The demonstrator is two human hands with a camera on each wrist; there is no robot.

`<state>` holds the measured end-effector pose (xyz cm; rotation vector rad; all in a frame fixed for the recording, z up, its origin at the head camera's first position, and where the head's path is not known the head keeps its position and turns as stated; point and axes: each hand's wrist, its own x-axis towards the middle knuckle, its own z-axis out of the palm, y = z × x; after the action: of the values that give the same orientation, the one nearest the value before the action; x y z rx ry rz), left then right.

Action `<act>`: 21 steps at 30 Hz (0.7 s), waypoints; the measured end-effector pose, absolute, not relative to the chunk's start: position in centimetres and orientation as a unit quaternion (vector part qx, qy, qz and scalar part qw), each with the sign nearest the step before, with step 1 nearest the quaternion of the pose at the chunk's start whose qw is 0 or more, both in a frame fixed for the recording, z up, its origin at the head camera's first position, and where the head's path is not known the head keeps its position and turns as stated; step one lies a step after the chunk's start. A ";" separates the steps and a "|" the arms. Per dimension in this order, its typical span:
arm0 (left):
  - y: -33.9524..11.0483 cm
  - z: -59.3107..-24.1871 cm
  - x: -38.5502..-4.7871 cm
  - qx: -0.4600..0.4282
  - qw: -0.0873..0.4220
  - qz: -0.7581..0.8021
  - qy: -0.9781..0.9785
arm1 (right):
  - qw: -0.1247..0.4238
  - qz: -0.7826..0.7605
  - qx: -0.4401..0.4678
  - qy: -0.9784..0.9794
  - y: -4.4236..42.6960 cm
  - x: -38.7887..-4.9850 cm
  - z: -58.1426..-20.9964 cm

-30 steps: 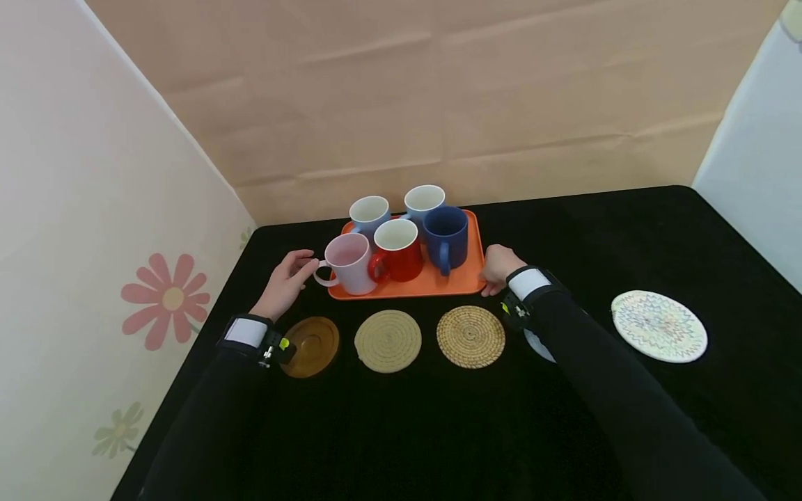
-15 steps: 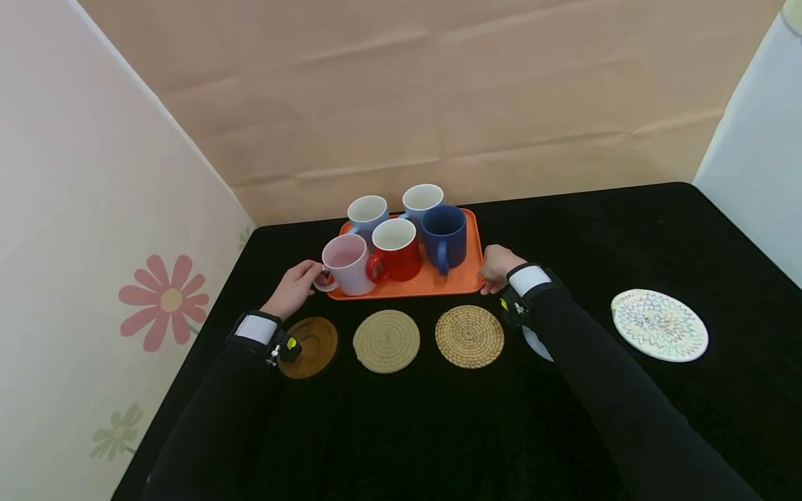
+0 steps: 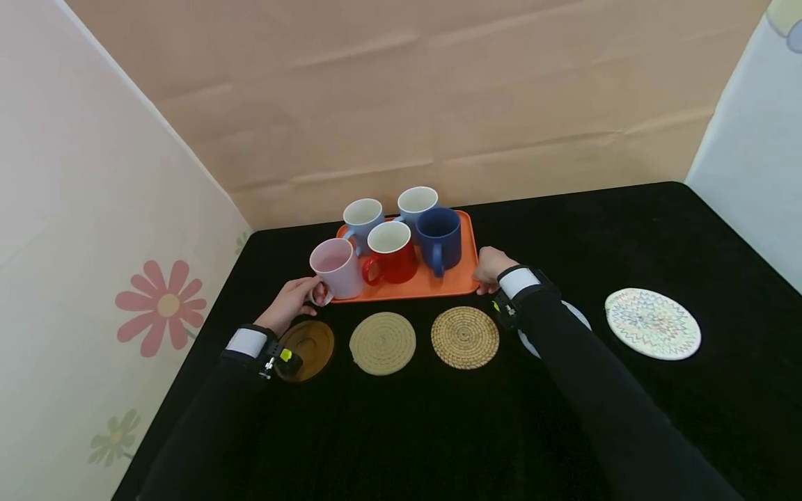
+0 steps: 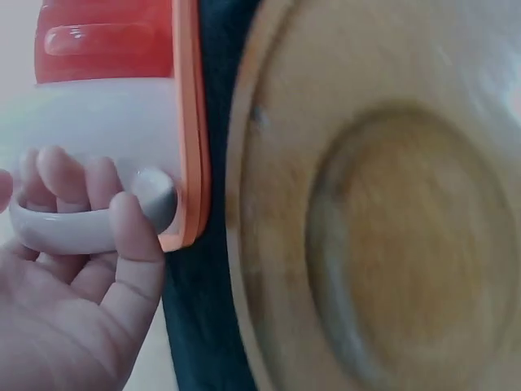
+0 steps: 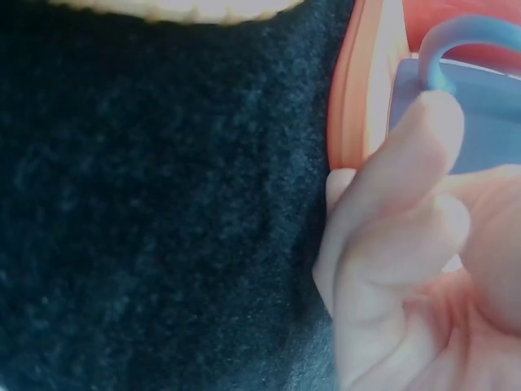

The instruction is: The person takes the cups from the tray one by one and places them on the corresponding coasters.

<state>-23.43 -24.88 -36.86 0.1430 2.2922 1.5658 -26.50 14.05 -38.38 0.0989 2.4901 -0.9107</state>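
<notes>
In the head view, my left hand (image 3: 293, 303) holds the handle of a pink mug (image 3: 343, 275) at the left front of an orange tray (image 3: 432, 287). Fingers (image 4: 98, 183) pass through that pale handle in the left wrist view. My right hand (image 3: 492, 268) grips the tray's right front corner with curled fingers; part of the rim is hidden behind them. Also on the tray stand a red mug (image 3: 401, 266), a dark blue mug (image 3: 446, 245) and two light blue mugs (image 3: 368, 229) with white insides. Whether the pink mug is off the tray I cannot tell.
A row of round mats lies before the tray: a brown wooden one (image 3: 316, 348), a beige woven one (image 3: 383, 343), a straw one (image 3: 465, 337) and a pale one (image 3: 578, 314) partly under the right arm. A patterned mat (image 3: 653, 323) lies farther right on the black table (image 3: 438, 431).
My left hand has reached the pink mug and taken hold of its handle. That mug has shifted slightly left, away from the red one. My right hand stays at the tray corner.
</notes>
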 end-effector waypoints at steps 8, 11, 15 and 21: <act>-25.2 -37.8 -24.2 0.080 0.299 0.705 0.639 | 0.240 -0.311 0.030 0.919 13.9 -26.4 -38.5; -25.0 -37.9 -24.3 0.114 0.340 0.739 0.571 | 0.240 -0.306 0.024 0.921 13.8 -26.4 -38.5; -24.5 -38.1 -24.3 0.125 0.344 0.745 0.557 | 0.240 -0.303 0.022 0.922 13.7 -26.4 -38.4; -23.6 -38.2 -23.3 0.082 0.270 0.746 0.604 | 0.239 -0.307 0.018 0.921 13.6 -26.4 -38.4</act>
<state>-23.33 -23.64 -38.23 0.2203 1.6273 2.0094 -26.36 13.56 -38.38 0.0493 2.5228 -0.8406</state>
